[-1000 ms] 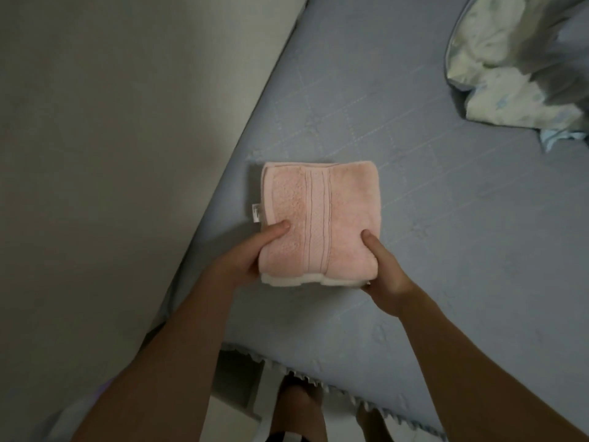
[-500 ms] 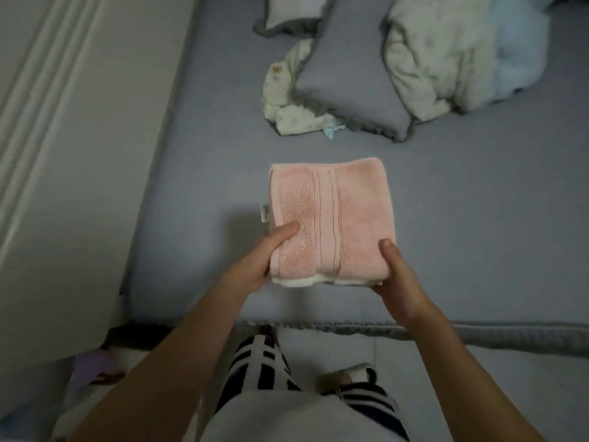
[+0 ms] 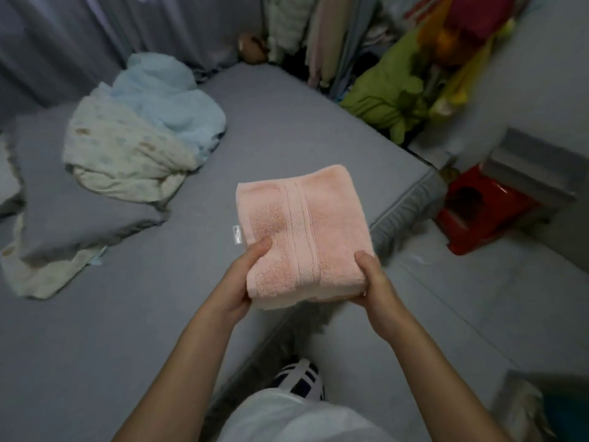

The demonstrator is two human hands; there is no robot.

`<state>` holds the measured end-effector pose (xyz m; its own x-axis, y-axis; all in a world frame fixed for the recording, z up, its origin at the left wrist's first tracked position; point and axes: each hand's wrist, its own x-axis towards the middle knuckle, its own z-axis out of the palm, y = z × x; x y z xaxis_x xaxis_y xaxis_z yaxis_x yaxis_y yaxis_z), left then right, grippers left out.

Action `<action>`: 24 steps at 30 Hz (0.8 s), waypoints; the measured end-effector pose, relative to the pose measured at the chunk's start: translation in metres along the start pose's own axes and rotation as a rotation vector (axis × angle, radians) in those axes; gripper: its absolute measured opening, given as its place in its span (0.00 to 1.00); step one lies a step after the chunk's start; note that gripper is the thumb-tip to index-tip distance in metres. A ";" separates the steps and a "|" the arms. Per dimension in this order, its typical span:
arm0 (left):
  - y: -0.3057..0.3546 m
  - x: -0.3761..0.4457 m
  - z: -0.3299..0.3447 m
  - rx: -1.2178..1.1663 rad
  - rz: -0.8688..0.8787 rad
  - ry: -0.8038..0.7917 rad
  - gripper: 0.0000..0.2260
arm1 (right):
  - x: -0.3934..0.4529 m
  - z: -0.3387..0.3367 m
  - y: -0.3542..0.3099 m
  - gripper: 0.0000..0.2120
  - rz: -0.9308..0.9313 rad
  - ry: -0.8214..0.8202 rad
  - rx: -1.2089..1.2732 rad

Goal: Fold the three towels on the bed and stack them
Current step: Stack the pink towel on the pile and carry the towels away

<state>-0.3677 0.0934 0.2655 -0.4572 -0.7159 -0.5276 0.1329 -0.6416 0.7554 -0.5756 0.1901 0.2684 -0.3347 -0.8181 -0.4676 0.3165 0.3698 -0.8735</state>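
A folded stack of towels (image 3: 302, 231) with a pink towel on top and a paler layer showing along its near edge is held in the air above the bed's right edge. My left hand (image 3: 242, 279) grips its near left corner, thumb on top. My right hand (image 3: 371, 279) grips its near right corner, thumb on top too. A small white label sticks out of the stack's left side. The grey bed (image 3: 127, 314) lies below and to the left.
A grey pillow (image 3: 73, 205) and a crumpled cream and light-blue blanket (image 3: 143, 129) lie on the bed's far left. Hanging clothes and a green bundle (image 3: 385, 94) stand beyond the bed. A red stool (image 3: 478, 212) sits on the floor at the right.
The stack has been lifted off the bed and carried to the right, and the view has swung right, so the room beyond the bed now shows. Both hands keep their grip.
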 end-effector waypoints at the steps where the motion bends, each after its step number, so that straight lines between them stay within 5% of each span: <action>1: 0.002 0.017 0.025 0.033 -0.021 -0.035 0.25 | 0.009 -0.023 -0.006 0.26 -0.015 0.052 0.019; 11: 0.030 0.223 0.240 0.217 -0.118 -0.276 0.24 | 0.137 -0.211 -0.088 0.31 -0.055 0.357 0.190; 24: 0.038 0.447 0.514 0.477 -0.266 -0.570 0.28 | 0.268 -0.443 -0.171 0.24 -0.108 0.607 0.418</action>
<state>-1.0193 -0.1097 0.2584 -0.8182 -0.2207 -0.5309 -0.3769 -0.4914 0.7851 -1.1124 0.1025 0.2326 -0.7763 -0.4083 -0.4803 0.5249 0.0034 -0.8512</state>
